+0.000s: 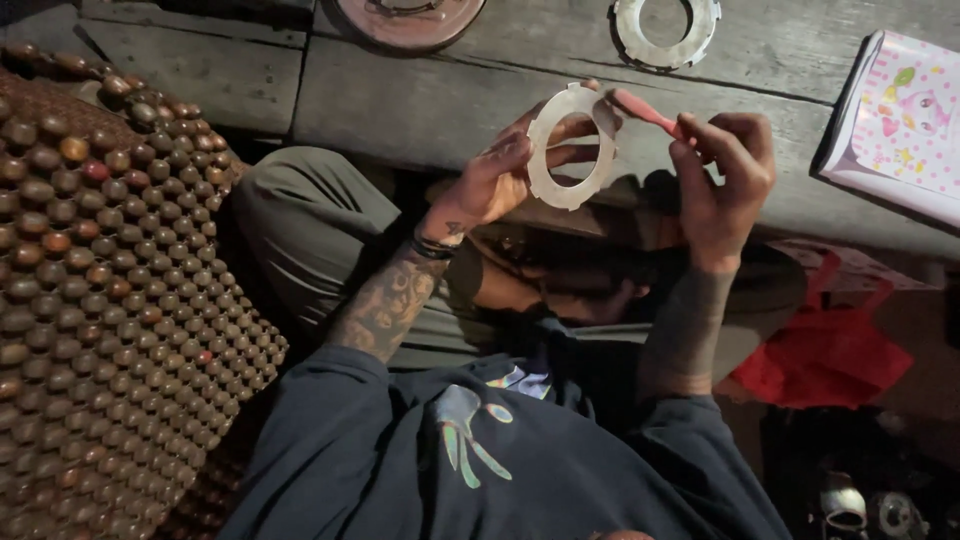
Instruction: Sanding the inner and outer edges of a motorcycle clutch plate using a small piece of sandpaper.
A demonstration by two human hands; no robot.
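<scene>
- As seen from the head camera, the left hand (pixel 495 180) grips a pale toothed ring plate (pixel 572 146), fingers closed on its lower left rim and holding it upright, raised above the lap.
- Clamped in the right hand (pixel 725 180) is a pink-handled brush (pixel 645 113); its head end touches the upper right edge of the ring plate. The bristles themselves are too small to make out.
- Judged from this contact, work on the plate's surface is under way at the top right sector; whether the remainder of the rim is done cannot be told, as no difference in finish shows.
- On the grey wooden planks (pixel 420 100) beyond the hands lies a second toothed ring (pixel 666 28), well apart and untouched, so at least that piece appears to be outstanding.
- A round reddish-brown disc (pixel 408 18) sits at the top edge of the planks, partly cut off by the frame.
- To the person's left lies a wooden beaded mat (pixel 100 300).
- To the right rests a pink patterned box (pixel 895 125) on the planks, with a red bag (pixel 825 355) lower down.
- Small metal parts (pixel 865 510) lie in the dark bottom right corner; their kind cannot be told.
</scene>
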